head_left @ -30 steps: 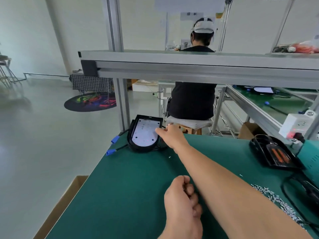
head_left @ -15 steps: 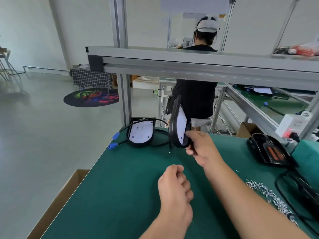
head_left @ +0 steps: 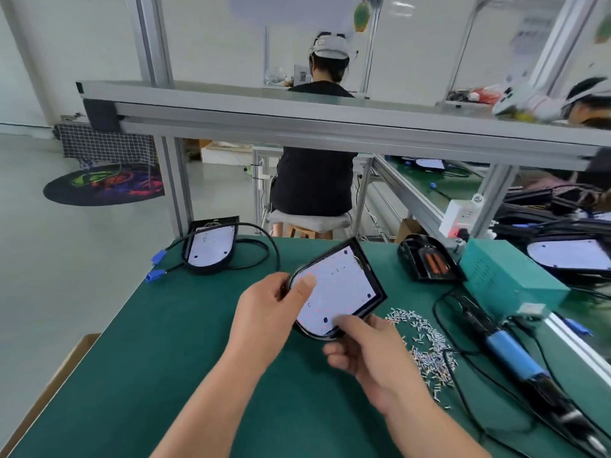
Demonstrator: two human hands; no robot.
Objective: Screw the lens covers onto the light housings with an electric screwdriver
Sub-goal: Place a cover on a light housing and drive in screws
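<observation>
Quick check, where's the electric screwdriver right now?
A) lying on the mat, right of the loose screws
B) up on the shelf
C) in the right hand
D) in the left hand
A: the screwdriver lies on the mat right of the screws, and both the left hand and right hand hold the light housing.

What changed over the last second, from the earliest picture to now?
The right hand lifted one light housing from the table's far left, carried it toward the person and turned it face up. The left hand, earlier a free fist, now grips it too. The second housing and the screws stayed put.
</observation>
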